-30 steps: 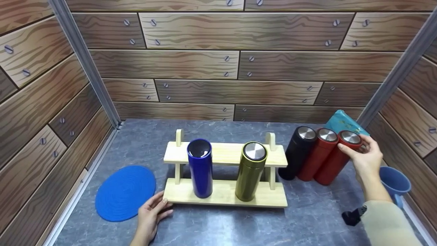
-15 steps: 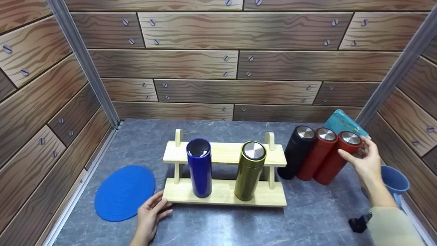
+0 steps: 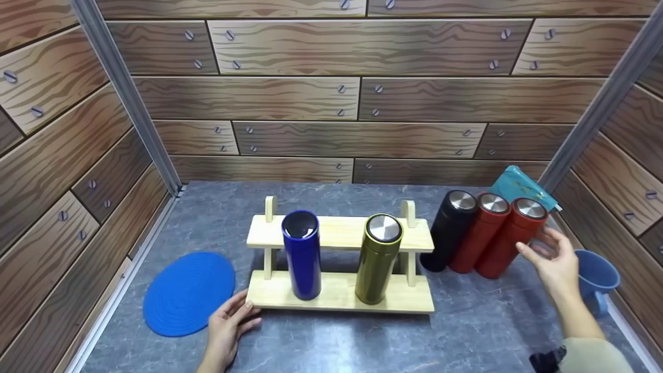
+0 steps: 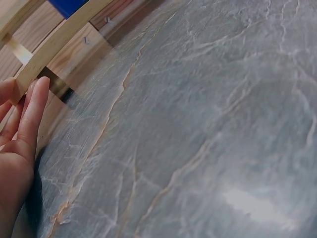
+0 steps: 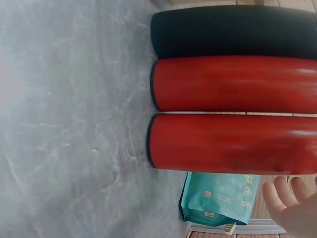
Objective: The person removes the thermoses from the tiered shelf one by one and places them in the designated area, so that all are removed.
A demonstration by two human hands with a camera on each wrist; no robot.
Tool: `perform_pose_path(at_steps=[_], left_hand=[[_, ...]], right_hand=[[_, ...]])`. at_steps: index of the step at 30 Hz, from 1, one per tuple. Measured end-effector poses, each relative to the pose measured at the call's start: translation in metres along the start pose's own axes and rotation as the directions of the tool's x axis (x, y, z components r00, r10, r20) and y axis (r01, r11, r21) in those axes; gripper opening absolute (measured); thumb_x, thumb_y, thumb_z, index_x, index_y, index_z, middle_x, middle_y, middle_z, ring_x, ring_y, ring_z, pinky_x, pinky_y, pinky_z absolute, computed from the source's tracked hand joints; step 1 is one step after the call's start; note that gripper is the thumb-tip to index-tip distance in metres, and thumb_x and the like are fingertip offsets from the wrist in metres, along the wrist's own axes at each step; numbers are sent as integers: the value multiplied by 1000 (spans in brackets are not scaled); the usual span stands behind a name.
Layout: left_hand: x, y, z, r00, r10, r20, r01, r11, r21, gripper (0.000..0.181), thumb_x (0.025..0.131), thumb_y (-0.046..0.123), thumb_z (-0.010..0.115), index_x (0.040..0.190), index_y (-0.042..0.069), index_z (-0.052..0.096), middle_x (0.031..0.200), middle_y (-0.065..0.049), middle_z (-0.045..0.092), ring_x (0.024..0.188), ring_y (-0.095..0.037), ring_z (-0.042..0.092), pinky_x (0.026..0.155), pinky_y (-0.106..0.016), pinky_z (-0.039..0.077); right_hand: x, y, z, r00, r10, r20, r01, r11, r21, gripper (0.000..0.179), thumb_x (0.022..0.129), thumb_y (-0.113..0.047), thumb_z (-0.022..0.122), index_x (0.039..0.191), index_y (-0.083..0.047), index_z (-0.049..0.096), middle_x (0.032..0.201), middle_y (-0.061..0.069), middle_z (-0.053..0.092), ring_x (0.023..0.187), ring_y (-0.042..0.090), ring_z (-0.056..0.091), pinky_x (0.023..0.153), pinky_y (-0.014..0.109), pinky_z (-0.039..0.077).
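My left hand (image 3: 226,324) pinches the front left corner of a two-tier wooden rack (image 3: 336,290), thumb above the lower shelf. In the left wrist view the fingers reach under that board. A blue thermos (image 3: 305,267) and an olive-green thermos (image 3: 376,272) stand upright on the lower shelf. My right hand (image 3: 557,267) is beside the rightmost red thermos (image 3: 510,243), thumb and fingers loosely spread. In the right wrist view its fingertips lie just off that thermos (image 5: 228,144). A second red thermos (image 3: 479,235) and a black thermos (image 3: 451,230) stand close alongside it.
A blue mug (image 3: 598,272) stands right of my right hand. Behind the red thermoses lies a teal pouch (image 3: 520,184). A round blue mat (image 3: 189,292) is left of the rack. Wood-patterned walls (image 3: 290,98) enclose the grey marbled table (image 3: 347,342) at back and sides.
My right hand has slid down from the top of the rightmost red thermos and come slightly away from it. The left hand and the rack have stayed put.
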State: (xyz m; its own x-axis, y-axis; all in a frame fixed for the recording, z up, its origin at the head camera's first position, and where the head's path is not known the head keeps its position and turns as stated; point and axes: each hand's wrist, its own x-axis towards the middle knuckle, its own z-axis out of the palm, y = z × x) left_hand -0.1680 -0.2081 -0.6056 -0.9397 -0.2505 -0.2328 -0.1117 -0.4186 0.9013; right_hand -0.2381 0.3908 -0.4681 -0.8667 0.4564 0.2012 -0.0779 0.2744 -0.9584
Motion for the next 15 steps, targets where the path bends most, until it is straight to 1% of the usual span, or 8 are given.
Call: perform_pose_path(at_steps=[1, 3, 5, 7, 10, 13, 15], left_hand=[[0, 0, 0, 1000, -2, 0, 2, 1000, 0, 58, 80, 6, 73, 130, -7, 47, 105, -12, 63, 82, -28, 66, 72, -44, 58], [0, 0, 0, 1000, -3, 2, 3, 1000, -2, 58, 80, 7, 73, 130, -6, 47, 105, -12, 63, 82, -28, 66, 72, -44, 58], [0, 0, 0, 1000, -1, 7, 1, 1000, -2, 58, 80, 6, 72, 131, -7, 47, 105, -12, 63, 83, -28, 66, 72, -44, 58], [0, 0, 0, 1000, -3, 3, 3, 1000, -2, 58, 80, 6, 72, 130, -6, 47, 105, -12, 63, 83, -28, 66, 72, -44, 58], [0, 1, 0, 1000, 0, -5, 1, 1000, 4, 56, 81, 6, 72, 130, -6, 48, 105, -12, 63, 83, -29, 66, 72, -44, 58], [0, 0, 1, 1000, 2, -7, -2, 1000, 3, 56, 81, 6, 72, 130, -7, 48, 104, -12, 63, 82, -28, 66, 71, -44, 58], [-1, 0, 1, 1000, 3, -5, -3, 1000, 4, 56, 81, 6, 71, 130, -7, 47, 104, -12, 63, 82, -28, 66, 71, -44, 58]], right_hand=[[-3, 1, 0, 1000, -8, 8, 8, 1000, 2, 62, 78, -4, 74, 132, -7, 44, 109, -11, 54, 87, -2, 57, 70, 6, 49], [-8, 4, -1, 1000, -18, 24, 17, 999, 38, 59, 78, -3, 74, 130, -7, 46, 106, -12, 56, 85, -2, 58, 69, 7, 50], [-13, 5, 0, 999, -13, 30, 10, 994, 108, 56, 77, 0, 74, 127, -7, 49, 102, -12, 58, 83, -1, 60, 67, 7, 51], [-19, 6, 1, 999, -15, 34, 10, 988, 154, 54, 77, 2, 73, 125, -7, 50, 99, -12, 60, 81, -1, 61, 66, 8, 52], [-28, 6, 5, 999, -12, 50, -1, 969, 246, 50, 78, 6, 71, 123, -5, 51, 98, -9, 62, 79, 1, 62, 66, 10, 53], [-38, 6, 10, 997, -29, 78, 2, 946, 325, 49, 79, 10, 68, 123, -2, 51, 99, -5, 65, 80, 4, 64, 66, 14, 55], [-44, 4, 14, 994, -49, 96, 12, 935, 354, 48, 79, 11, 67, 123, 0, 50, 99, -3, 65, 81, 6, 65, 66, 16, 56]])
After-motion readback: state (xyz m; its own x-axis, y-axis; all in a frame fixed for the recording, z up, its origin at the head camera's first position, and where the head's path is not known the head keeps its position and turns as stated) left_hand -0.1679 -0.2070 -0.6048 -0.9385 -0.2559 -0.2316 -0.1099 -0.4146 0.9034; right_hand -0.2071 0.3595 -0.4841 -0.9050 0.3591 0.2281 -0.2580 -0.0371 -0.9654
